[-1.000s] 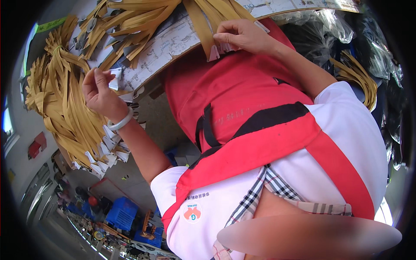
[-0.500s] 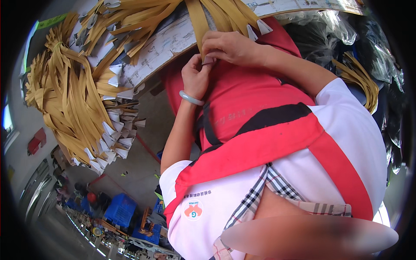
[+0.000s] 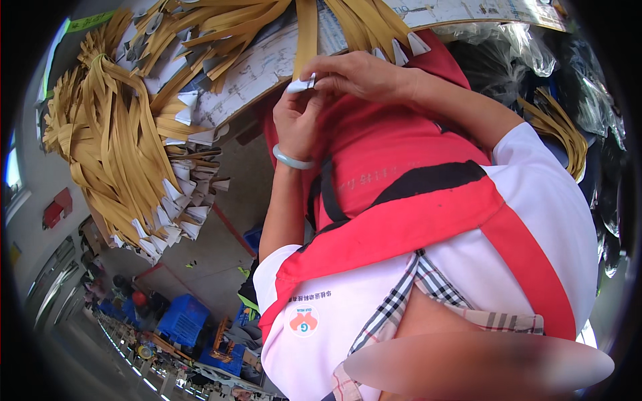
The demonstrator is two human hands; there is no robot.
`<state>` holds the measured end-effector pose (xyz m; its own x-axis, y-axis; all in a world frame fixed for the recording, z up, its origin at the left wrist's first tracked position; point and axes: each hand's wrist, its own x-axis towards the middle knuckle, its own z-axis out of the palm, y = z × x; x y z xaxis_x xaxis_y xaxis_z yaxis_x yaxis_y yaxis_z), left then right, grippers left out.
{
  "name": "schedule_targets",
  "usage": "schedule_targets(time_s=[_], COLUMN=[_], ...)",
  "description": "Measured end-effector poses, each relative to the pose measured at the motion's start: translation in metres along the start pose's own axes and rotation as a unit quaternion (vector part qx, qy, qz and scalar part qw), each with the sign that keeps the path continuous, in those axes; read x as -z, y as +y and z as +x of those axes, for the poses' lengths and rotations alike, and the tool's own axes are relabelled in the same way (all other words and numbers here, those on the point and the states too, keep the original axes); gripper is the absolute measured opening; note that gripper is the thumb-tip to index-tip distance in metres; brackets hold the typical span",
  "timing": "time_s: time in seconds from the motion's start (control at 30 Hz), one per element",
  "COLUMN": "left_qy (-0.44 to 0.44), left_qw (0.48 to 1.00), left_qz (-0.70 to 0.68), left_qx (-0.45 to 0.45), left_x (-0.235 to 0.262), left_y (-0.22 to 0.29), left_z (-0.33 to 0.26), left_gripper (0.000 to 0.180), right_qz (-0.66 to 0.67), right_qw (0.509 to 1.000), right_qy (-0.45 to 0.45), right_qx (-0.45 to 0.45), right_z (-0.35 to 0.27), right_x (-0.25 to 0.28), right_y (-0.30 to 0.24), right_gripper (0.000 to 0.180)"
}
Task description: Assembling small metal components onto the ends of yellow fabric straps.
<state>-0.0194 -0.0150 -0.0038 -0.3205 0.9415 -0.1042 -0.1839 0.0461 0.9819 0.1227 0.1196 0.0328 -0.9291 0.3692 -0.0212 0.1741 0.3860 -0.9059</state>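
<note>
A long flat tan strap (image 3: 306, 40) runs from the tabletop over its near edge to my hands. Its end carries a folded white tip (image 3: 299, 86), pinched between the thumb and fingers of my left hand (image 3: 295, 127). A pale bracelet circles that wrist. My right hand (image 3: 364, 75) is closed at the same tip from the other side, its fingertips pressed on the end; part of the tip is hidden behind them. On the table beside it, more tan straps (image 3: 368, 23) with white tips fan out past my right hand.
A thick tied bundle of tan straps (image 3: 127, 147) hangs over the left table edge. The worn white tabletop (image 3: 257, 90) holds more loose straps. Clear plastic bags (image 3: 521, 50) and a looped strap bunch (image 3: 558, 130) lie at right. Blue crates (image 3: 184, 321) stand on the floor.
My left hand has turned and shifted slightly left, and more of the white tip shows above its fingers. My right hand stays close to it, still on the strap end.
</note>
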Motion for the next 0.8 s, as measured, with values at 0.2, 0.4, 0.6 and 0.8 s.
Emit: schedule_targets(time_s=[0.2, 0.4, 0.6, 0.8], left_qy=[-0.048, -0.035, -0.08, -0.08], left_qw=[0.998, 0.999, 0.987, 0.982], left_qz=[0.009, 0.022, 0.141, -0.172], left_qx=[0.03, -0.004, -0.013, 0.0], left_x=[0.018, 0.011, 0.006, 0.013], left_y=[0.005, 0.007, 0.012, 0.029], left_z=[0.0, 0.002, 0.003, 0.011], left_gripper=[0.02, 0.02, 0.024, 0.029], right_qz=[0.003, 0.035, -0.179, 0.206], right_qw=[0.998, 0.998, 0.978, 0.977], right_qy=[-0.017, 0.026, -0.012, -0.048], right_qx=[0.062, 0.044, 0.106, -0.024], right_z=[0.006, 0.008, 0.013, 0.018], right_x=[0.002, -0.001, 0.009, 0.03], right_y=[-0.001, -0.009, -0.003, -0.011], right_gripper=[0.019, 0.017, 0.013, 0.008])
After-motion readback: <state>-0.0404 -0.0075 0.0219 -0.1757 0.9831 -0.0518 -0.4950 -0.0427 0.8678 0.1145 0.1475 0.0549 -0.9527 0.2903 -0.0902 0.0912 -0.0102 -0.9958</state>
